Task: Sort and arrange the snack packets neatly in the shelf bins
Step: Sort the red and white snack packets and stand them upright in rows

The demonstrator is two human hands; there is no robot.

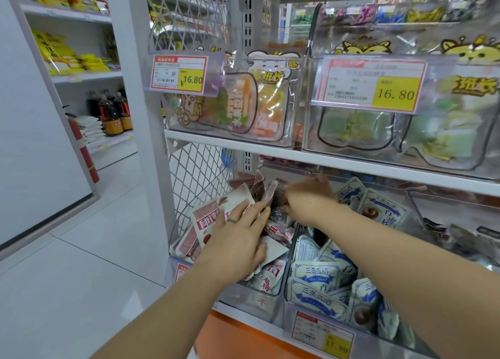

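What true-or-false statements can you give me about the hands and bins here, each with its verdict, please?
1. The left hand rests flat on red packets. True.
2. The blue packets lie in the bin left of the red ones. False: they fill the bin to the right.
3. Both upper price tags read 16.80. True.
4. The right hand holds a bottle. False: it reaches among the red packets; the bottles stand far off to the left.

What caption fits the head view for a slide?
Left hand flat on pink-and-white snack packets in a clear plastic bin; right hand reaches in beside it.
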